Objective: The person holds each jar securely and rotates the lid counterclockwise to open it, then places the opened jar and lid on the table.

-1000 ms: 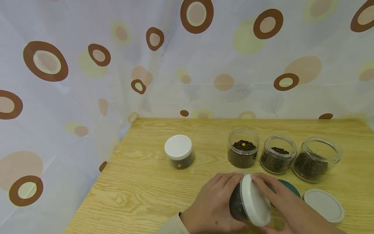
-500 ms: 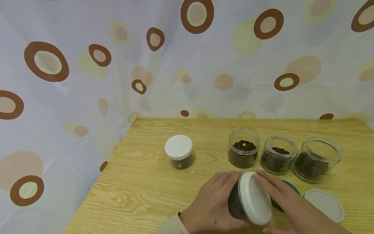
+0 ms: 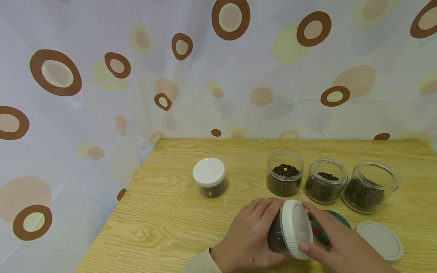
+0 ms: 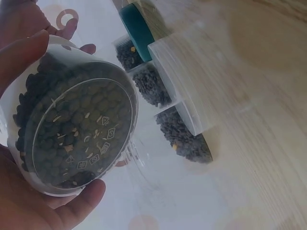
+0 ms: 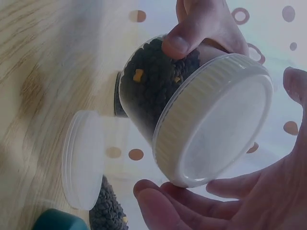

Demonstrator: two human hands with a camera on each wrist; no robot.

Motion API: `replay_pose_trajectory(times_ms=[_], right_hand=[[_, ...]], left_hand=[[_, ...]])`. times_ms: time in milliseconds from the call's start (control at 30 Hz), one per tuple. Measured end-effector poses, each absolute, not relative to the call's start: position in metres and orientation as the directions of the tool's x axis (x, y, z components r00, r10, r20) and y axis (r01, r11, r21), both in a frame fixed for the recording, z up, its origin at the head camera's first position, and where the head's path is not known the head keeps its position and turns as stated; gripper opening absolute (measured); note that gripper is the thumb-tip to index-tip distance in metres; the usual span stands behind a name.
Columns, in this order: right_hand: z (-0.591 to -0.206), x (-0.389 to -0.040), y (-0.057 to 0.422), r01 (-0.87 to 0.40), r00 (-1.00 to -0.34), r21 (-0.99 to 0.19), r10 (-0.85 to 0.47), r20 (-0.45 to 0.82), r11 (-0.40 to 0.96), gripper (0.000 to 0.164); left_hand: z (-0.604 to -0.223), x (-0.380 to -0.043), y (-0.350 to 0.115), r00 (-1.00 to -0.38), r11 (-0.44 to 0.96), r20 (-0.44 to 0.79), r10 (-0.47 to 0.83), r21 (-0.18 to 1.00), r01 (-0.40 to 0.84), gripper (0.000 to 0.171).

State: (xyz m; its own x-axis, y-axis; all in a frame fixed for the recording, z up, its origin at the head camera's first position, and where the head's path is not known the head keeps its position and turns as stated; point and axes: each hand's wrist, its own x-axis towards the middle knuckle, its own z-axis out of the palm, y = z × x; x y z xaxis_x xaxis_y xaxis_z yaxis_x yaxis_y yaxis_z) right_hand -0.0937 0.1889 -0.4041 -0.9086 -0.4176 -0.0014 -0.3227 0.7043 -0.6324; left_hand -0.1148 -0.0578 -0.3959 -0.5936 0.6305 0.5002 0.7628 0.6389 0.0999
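My left hand (image 3: 250, 235) grips a clear plastic jar (image 3: 277, 237) of dark beans and small yellow bits, tilted with its top toward the right. A white ribbed lid (image 3: 290, 231) covers the jar's mouth. Around this lid spreads my right hand (image 3: 341, 242), its thumb overlapping the lid's face in the head view. In the right wrist view, its lower fingers (image 5: 192, 201) are right at the rim, while a gap separates the upper digit from the lid (image 5: 220, 127). The left wrist view shows the jar's bottom (image 4: 84, 134), with the left fingers curled around its side.
Three uncovered jars, a left one (image 3: 284, 184), a middle one (image 3: 324, 185) and a right one (image 3: 365, 193), hold dark beans behind my hands. A green lid (image 3: 338, 220) and a whitish lid (image 3: 379, 240) lie at the right. Farther left stands a white-lidded jar (image 3: 209, 176).
My right hand has turned about the lid; its thumb has come up onto the lid's face and its index finger has shifted right. The left hand and jar stay nearly in place.
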Motion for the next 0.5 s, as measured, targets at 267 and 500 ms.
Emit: replay_pose_trajectory(times_ms=[267, 500], right_hand=[[-0.4030, -0.0930, 0.1831, -0.356, -0.921, -0.550, -0.385, 0.067, 0.755, 0.097], [-0.4003, -0.0956, 0.1828, -0.726, -0.674, -0.279, -0.571, 0.469, 0.628, 0.113]], left_hand=[[-0.3952, -0.1123, -0.0585, -0.593, 0.652, 0.506, 0.626, 0.077, 0.754, 0.101], [-0.3944, -0.1110, -0.0611, -0.601, 0.631, 0.498, 0.625, 0.131, 0.764, 0.106]])
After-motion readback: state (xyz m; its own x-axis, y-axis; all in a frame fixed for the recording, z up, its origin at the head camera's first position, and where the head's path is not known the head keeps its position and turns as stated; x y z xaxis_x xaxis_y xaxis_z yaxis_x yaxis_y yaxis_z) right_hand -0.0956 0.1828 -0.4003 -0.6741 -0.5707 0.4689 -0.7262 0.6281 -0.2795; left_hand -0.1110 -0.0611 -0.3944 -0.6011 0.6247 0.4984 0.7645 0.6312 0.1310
